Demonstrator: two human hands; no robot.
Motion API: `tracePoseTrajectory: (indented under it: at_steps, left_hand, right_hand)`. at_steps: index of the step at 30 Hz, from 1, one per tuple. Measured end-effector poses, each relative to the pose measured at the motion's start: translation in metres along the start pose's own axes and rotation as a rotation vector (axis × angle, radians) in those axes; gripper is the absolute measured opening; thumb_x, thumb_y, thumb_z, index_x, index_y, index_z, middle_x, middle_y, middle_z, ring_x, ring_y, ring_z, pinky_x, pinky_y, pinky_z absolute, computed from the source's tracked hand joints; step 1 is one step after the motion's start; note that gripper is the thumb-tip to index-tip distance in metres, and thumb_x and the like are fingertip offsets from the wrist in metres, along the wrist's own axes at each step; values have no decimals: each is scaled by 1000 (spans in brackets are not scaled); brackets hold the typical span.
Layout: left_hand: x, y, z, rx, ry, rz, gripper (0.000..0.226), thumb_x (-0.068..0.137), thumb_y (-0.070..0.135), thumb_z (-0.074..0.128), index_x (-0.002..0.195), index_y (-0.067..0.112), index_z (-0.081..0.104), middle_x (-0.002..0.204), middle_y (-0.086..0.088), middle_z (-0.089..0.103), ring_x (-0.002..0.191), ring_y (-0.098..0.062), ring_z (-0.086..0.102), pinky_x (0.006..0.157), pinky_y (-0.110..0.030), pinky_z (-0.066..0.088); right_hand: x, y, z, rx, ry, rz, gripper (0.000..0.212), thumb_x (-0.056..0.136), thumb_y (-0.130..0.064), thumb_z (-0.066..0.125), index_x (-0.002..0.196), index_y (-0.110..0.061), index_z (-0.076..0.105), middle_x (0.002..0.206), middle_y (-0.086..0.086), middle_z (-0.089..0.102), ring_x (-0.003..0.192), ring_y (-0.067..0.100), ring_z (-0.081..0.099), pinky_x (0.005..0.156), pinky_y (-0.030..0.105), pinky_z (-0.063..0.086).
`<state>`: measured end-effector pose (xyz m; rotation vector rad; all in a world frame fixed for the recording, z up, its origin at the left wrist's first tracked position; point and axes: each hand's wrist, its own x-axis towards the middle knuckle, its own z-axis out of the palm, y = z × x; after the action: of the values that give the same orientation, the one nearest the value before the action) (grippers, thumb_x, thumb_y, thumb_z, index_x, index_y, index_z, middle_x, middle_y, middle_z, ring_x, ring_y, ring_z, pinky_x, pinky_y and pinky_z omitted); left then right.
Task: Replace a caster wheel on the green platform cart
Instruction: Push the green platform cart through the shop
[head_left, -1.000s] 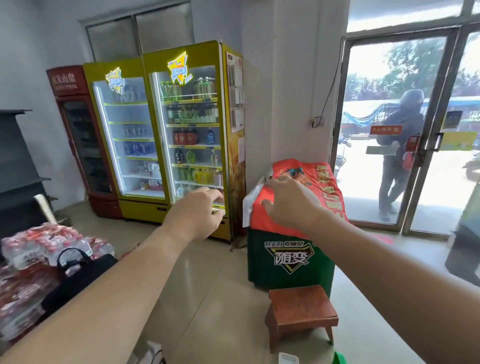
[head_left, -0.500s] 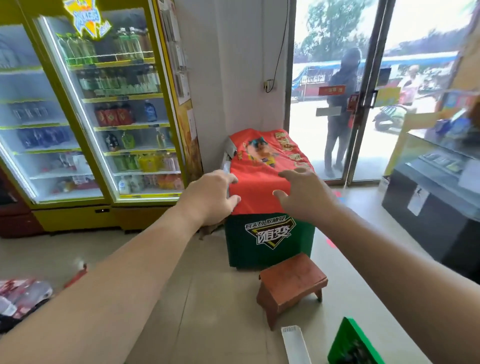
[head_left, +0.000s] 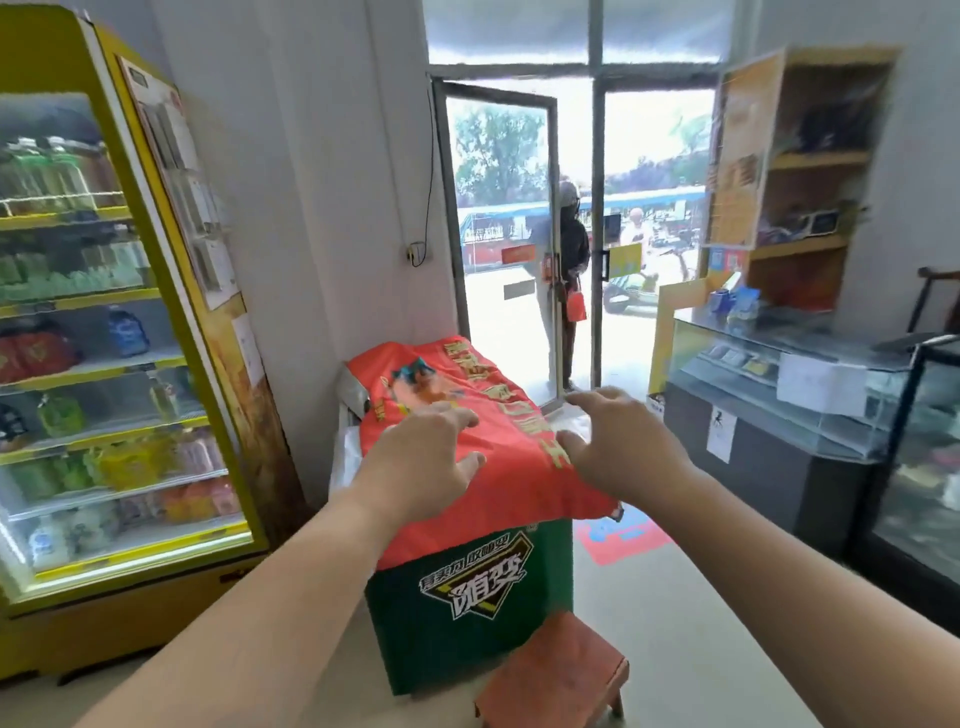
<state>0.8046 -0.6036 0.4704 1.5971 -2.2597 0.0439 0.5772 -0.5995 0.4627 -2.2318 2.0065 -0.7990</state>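
Note:
Neither the green platform cart nor a caster wheel shows in this view. My left hand (head_left: 421, 462) and my right hand (head_left: 621, 447) are both stretched out in front of me, fingers spread, holding nothing. They hover in front of a green chest freezer (head_left: 467, 603) draped with a red-orange printed cloth (head_left: 457, 384). Whether the hands touch the cloth I cannot tell.
A small brown wooden stool (head_left: 556, 675) stands on the floor before the freezer. A yellow drinks fridge (head_left: 119, 322) fills the left. A glass counter (head_left: 800, 395) and wooden shelf (head_left: 800, 171) stand right. A person (head_left: 569, 280) stands at the glass door (head_left: 498, 234).
The view has swung right: the fridges slid left and the counter and shelf came into sight. A green object at the bottom edge half a second ago is out of frame. Both hands stay open.

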Motion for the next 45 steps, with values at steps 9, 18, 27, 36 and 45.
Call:
tracePoseTrajectory:
  at_steps: [9,18,27,36,45]
  left_hand:
    - [136,-9,50,-28,-66,202,53,100,40,61,150,26,49,156,4,47,144,-20,45,117,-41,39]
    - [265,27,105,-131,-106,565,45,98,43,60,139,26,55,136,3,59,125,-24,57,100,-43,50]
    - [363,41,130,-172,-190,907,46,100,40,60,143,22,54,140,-3,58,126,-27,56,100,-46,48]
    - [348,137,164,-263,-252,1207,41,100,36,58,139,22,55,137,-2,58,124,-27,57,99,-47,51]
    - [263,235,168,-297,-312,1353,52,100,41,59,149,26,48,151,1,51,137,-23,50,110,-46,46]
  right_hand:
    - [84,37,21,-56,60,173,50,93,-38,60,140,-23,54,134,3,57,125,26,55,104,39,47]
    - [129,78,24,-191,211,454,56,95,-39,60,146,-20,50,143,6,54,131,25,50,109,41,44]
    - [174,79,41,-285,319,771,56,96,-39,59,148,-23,47,147,5,49,134,27,46,104,39,42]
    - [117,93,13,-434,400,1003,56,96,-41,58,148,-23,46,144,4,50,131,27,49,100,43,49]
    - [0,107,-36,-546,441,1173,54,97,-39,58,146,-20,48,143,8,50,130,30,49,101,45,49]
